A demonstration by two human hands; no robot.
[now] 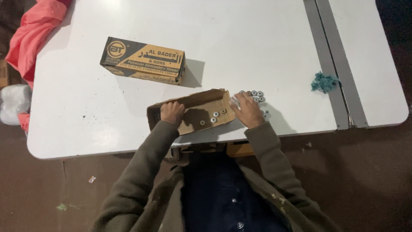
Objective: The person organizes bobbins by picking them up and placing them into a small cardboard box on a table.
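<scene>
An open brown cardboard tray (201, 101) lies at the near edge of the white table (240, 47). A few small round metal bobbins (216, 115) sit inside it. My left hand (172, 112) grips the tray's left part, fingers curled over its wall. My right hand (247, 110) rests flat on the table just right of the tray, fingers spread over a cluster of several loose bobbins (255, 94). More bobbins (266, 114) peek out to the right of that hand.
A closed brown and black cardboard box (143, 60) stands further back on the left. A tuft of teal thread (324, 81) lies by the grey strip (330, 64) on the right. Pink cloth (32, 32) hangs at the table's far left corner.
</scene>
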